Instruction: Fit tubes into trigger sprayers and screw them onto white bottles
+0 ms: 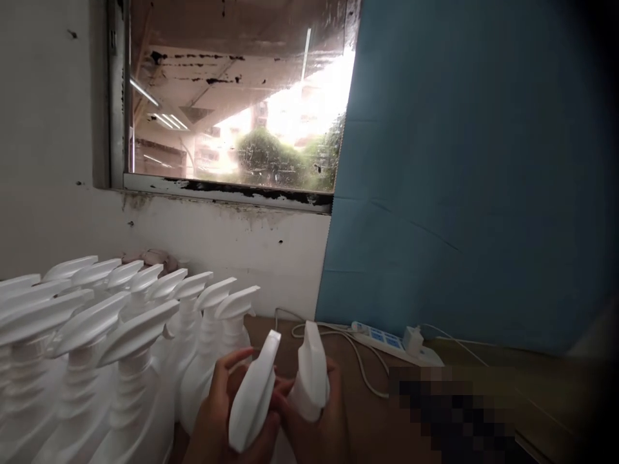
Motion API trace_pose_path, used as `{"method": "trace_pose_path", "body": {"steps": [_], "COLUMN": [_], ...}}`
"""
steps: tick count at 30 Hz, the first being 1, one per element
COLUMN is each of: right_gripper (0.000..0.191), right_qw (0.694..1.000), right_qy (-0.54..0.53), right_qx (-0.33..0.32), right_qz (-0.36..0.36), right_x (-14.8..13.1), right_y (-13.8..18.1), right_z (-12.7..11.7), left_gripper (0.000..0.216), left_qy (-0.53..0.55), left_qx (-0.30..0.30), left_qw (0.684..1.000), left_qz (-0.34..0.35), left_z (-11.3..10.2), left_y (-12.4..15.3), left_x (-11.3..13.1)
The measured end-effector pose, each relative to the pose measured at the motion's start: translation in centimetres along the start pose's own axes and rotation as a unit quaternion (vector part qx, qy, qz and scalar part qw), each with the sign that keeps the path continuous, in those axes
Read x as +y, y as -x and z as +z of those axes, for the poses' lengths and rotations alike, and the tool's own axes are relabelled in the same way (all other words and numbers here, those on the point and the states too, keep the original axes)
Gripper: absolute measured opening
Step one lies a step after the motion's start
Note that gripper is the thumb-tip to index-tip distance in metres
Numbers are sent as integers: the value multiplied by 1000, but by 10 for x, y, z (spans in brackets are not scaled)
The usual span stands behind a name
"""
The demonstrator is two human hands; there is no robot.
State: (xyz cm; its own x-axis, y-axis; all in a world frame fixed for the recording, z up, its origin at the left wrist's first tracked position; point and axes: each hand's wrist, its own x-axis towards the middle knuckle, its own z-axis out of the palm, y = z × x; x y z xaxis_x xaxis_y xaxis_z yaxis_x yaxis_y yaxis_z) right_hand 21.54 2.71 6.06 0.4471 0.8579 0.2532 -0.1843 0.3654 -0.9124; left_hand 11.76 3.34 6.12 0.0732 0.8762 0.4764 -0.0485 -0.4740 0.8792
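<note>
Brown surface (365, 425), bottles (133, 386) at 8 o'clock. Left fingers (223, 374), right fingers (334, 380) each hold a sprayer (254, 394); don't clack 'em, lol.

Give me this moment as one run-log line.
left grip: white spray head | right grip: second white spray head | at left: white spray bottles | beyond: power strip
</note>
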Motion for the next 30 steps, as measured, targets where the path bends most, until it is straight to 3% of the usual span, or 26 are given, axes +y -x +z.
{"method": "trace_pose_path", "body": {"steps": [7, 13, 18, 24, 30], "right_gripper": [45, 38, 44, 34, 26], "right_qw": [997, 997, 996, 991, 977], "right_qy": [29, 76, 43, 79, 129], "right_qx": [-78, 0, 5, 42, 52], "right_qz": [-4, -28, -73, -104, -161], "right_x": [-15, 3, 12, 16, 19], "right_y": [-1, -2, -7, -12, -11], "right_z": [-19, -27, -27, -32, -32], "left_gripper": [49, 41, 46, 43, 39], "left_qy": [39, -32, -94, -74, -55], "left_qx": [14, 11, -12, -75, -94], "left_qw": [999, 996, 986, 988, 990], "left_qz": [0, 84, 136, 112, 91], "left_z": [10, 5, 0, -2, -3], "left_y": [14, 14, 14, 15, 15], "left_x": [4, 2, 0, 3, 9]}}
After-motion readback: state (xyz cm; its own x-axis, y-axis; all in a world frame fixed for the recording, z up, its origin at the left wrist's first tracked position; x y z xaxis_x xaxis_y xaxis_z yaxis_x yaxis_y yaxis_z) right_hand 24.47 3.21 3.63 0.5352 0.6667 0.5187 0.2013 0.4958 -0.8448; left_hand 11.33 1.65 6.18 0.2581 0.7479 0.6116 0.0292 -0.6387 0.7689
